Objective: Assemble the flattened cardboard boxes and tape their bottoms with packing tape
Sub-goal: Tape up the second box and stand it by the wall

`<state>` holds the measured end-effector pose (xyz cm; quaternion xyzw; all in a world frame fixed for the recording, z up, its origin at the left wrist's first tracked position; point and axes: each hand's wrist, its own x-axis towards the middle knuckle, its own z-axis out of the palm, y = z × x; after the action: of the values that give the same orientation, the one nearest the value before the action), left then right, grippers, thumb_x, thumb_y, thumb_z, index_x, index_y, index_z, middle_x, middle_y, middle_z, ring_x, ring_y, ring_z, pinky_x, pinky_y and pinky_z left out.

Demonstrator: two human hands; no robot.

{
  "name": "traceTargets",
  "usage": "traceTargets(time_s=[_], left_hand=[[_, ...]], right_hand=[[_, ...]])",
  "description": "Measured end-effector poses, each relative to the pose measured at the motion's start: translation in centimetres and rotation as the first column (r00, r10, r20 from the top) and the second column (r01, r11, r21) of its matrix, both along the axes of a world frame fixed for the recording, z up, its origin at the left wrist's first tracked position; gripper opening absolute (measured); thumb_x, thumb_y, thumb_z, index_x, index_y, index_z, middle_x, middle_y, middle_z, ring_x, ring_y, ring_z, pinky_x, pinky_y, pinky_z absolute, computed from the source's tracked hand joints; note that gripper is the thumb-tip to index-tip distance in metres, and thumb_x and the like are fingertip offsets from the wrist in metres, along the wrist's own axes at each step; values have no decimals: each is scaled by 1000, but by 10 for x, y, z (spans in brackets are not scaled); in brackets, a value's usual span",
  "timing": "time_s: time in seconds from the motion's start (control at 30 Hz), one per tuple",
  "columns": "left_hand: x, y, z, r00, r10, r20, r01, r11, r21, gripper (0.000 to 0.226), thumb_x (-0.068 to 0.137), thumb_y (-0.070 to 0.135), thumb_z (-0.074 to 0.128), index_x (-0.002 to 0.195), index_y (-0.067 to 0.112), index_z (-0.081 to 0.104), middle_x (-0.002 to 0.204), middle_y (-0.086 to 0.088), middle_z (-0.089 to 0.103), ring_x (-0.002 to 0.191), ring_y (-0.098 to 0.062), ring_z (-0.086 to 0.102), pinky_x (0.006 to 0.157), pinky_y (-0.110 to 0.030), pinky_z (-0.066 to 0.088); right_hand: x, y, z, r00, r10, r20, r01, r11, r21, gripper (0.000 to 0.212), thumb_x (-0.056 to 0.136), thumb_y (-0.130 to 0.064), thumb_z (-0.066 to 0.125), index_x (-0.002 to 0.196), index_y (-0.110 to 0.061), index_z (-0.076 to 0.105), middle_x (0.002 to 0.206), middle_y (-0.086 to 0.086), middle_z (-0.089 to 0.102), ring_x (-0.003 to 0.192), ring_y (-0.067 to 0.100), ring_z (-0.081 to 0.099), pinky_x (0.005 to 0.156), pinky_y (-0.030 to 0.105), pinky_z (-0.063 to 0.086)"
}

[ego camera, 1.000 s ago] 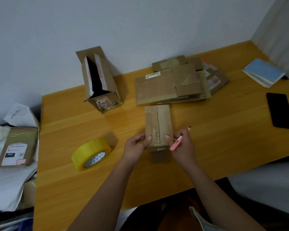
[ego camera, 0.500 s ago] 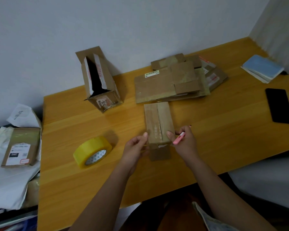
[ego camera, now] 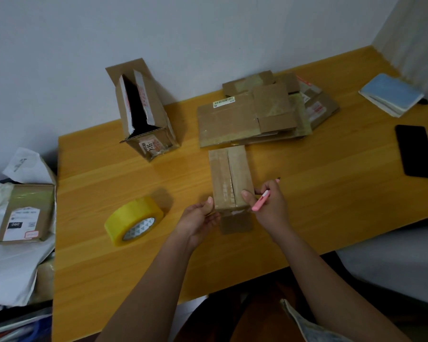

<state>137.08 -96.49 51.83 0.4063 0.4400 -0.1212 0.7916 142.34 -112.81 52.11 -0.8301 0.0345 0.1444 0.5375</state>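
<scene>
Head view: tape roll (ego camera: 134, 220) left of held box (ego camera: 230, 178), flattened boxes (ego camera: 252, 114) behind.

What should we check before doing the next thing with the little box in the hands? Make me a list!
1. Small box held steady: left hand and right hand grip its near end. Ok.
2. Top flaps closed along the middle seam: ok.
3. Seam fully taped: cannot tell.
4. Pink cutter held in the right hand; blade out or in: cannot tell.
5. Yellow tape roll close by on the table, left of the box: ok.
6. More flat boxes waiting behind: ok.
</scene>
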Motion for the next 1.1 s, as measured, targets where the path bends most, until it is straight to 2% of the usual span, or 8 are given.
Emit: traceTargets(time_s=[0.17,0.3,0.47,0.53,0.63,0.77,0.93,1.1], left_hand=[[2,1,0,1000,-12,-13,13,997,78,14,95,11,58,87,1,61,79,-11,64,65,-14,58,55,-21,54],[-2,4,-2,998,29,62,-49,940,339,23,86,4,69,84,10,47,76,-10,54,63,-18,54,57,-26,48],[-2,-1,13,953,-278,118,68,578,813,10,81,3,74,87,11,72,86,2,71,75,-2,62,71,-12,52],[-3,-5,19,931,-364,34,122,398,909,16,83,4,73,98,8,76,95,1,72,82,-2,62,75,-7,46],[-6,-8,19,908,-418,-15,115,214,970,17,81,6,75,97,7,76,97,-2,71,89,-12,60,75,-17,45],[-5,-10,22,955,-297,-4,116,360,926,14,81,6,75,94,7,77,93,-4,75,78,-6,64,71,-6,46],[-7,-13,21,985,-162,66,38,565,824,14,80,4,76,94,6,77,87,-5,76,76,-10,71,78,-35,60],[-15,-12,18,959,-248,136,27,561,827,23,76,3,78,99,7,76,95,-1,75,82,1,69,79,-20,57]], right_hand=[[2,-1,-2,1000,20,3,-20,1000,-10,37,86,-27,72,88,-9,40,83,-3,49,68,5,44,53,12,39],[2,-1,-2,1000,19,-1,-19,1000,-17,38,86,-31,73,87,-10,40,87,1,52,70,9,46,57,21,40],[2,0,0,1000,19,-9,-19,999,-31,38,86,-32,72,86,-12,39,86,-3,52,69,5,46,53,15,39],[1,0,1,1000,18,-4,-18,999,-36,38,86,-32,72,87,-12,40,87,0,53,68,6,45,52,14,38],[2,0,1,1000,15,-16,-15,999,-35,38,86,-31,72,87,-11,40,90,3,54,69,7,46,52,13,38],[1,0,0,1000,11,-18,-11,1000,-23,37,86,-30,72,88,-11,40,88,-1,53,70,5,47,52,11,39],[0,0,-1,1000,27,-5,-27,1000,-14,36,87,-29,71,89,-11,40,85,-4,51,69,5,47,51,11,39],[1,-1,-1,995,78,53,-75,995,-61,36,87,-32,70,87,-13,40,68,-5,44,56,6,41,44,14,34]])
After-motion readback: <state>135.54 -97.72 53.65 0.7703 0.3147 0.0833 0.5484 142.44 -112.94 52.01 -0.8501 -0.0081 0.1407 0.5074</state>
